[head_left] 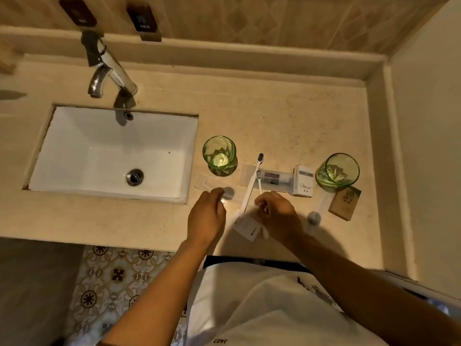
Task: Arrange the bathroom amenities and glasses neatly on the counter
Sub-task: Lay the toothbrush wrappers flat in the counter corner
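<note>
Over the counter [287,116], both hands curl: left [207,216] on a sachet [212,188], right [277,216] pinching a toothbrush [259,181].

Beige stone surface [287,113] with a white rectangular sink [74,151] sunk in at left under a chrome faucet [109,68], diamond-patterned tile wall [274,18] behind, plain wall at right, patterned floor tiles [112,275] below, warm dim light.
</note>
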`<state>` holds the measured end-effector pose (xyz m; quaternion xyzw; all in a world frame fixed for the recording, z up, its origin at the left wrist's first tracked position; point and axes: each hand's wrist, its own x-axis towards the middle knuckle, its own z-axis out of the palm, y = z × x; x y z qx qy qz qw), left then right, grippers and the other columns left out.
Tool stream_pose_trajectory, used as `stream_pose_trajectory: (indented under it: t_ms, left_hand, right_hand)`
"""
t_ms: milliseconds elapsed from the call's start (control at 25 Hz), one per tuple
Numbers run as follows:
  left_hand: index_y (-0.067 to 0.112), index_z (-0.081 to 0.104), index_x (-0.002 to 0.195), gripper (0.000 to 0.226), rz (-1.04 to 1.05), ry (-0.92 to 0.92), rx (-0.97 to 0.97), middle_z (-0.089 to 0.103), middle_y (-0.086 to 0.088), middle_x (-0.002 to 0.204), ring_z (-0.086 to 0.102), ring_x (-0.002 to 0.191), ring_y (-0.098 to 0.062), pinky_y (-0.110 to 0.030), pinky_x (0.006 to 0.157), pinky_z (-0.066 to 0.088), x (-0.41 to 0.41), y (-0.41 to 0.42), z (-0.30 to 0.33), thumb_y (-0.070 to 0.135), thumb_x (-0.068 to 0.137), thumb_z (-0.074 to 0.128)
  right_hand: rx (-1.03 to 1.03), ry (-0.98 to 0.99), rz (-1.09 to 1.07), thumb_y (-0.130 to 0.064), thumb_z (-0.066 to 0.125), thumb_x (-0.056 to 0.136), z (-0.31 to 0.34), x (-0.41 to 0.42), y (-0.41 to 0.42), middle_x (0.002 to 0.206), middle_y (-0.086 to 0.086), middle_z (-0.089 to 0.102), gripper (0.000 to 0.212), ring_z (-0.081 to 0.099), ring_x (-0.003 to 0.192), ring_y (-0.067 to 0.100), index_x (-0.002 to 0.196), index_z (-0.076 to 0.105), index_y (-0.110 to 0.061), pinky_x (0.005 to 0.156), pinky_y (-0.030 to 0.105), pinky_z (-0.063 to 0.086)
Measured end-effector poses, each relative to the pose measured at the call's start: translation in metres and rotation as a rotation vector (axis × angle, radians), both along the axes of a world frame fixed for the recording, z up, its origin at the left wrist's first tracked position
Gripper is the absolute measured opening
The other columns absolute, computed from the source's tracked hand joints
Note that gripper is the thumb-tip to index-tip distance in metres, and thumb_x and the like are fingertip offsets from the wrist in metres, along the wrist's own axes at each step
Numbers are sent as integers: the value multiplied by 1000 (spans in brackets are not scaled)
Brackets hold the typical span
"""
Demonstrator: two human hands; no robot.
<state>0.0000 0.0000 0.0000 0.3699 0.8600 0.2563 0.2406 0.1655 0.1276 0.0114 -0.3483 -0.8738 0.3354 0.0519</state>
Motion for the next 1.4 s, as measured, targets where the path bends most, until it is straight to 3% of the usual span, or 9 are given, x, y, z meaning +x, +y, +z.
stream_pose_trajectory:
  t_ms: [120,240,360,600,760,960,1120,1200,1400]
  left_hand:
    - [31,43,145,45,-207,42,-145,65,-9,128,63,110,-31,-41,83,56,-20,19,-7,25,101,42]
    - [28,49,140,38,-308,-20,-226,66,-7,130,64,110,-33,-42,88,56,-28,28,-4,24,102,45]
    - [25,58,109,10,-284,-45,-209,72,-3,109,66,91,-28,-37,76,57,-35,26,-6,25,99,57]
    - [19,66,107,13,-152,-44,-235,72,-6,101,62,82,-24,-35,70,54,-26,5,-3,27,100,58]
    - [18,61,89,17,15,-96,-220,70,-7,86,61,78,-31,-43,67,53,-20,-13,11,20,98,47]
    - [19,68,95,10,251,11,-67,68,-2,74,64,74,-26,-33,61,46,-21,-35,43,23,96,58]
    - [17,53,127,37,446,35,204,58,1,87,57,73,-13,-23,64,40,-32,-37,79,23,94,67]
    - [19,52,124,37,524,-56,282,58,-2,83,57,68,-12,-20,62,43,-33,-25,87,24,93,70]
    - [19,67,109,17,420,-496,295,72,-4,83,72,71,-20,-35,67,59,-15,31,87,30,95,67]
  right_hand:
    - [-17,-55,-48,-16,66,92,4,-21,-1,97,9,68,12,71,80,20,102,67,-10,64,5,41]
    - [-55,-146,-42,-17,63,93,11,-43,-7,102,6,67,16,73,86,20,109,68,-16,66,12,50]
    - [-36,-150,24,-17,64,92,13,-59,-11,111,7,65,21,73,88,24,113,67,-17,72,30,61]
    - [-48,-269,259,-15,68,89,12,-75,-13,141,5,50,56,66,111,31,141,48,-19,89,39,58]
    - [37,-371,356,-18,61,96,15,-82,-14,129,9,58,37,67,107,32,132,56,-17,89,41,58]
    - [121,-210,409,-19,59,97,15,-97,-26,90,9,72,15,72,79,26,96,71,-11,70,39,61]
    - [-51,2,251,-22,58,98,19,-90,-21,94,5,73,18,66,77,14,96,70,-10,65,22,55]
    - [-168,101,145,-25,62,97,27,-77,-12,89,-4,68,16,59,69,1,94,69,-11,59,8,45]
    - [-282,277,25,-15,63,95,55,-46,20,80,-4,63,11,61,68,9,91,66,-5,58,20,54]
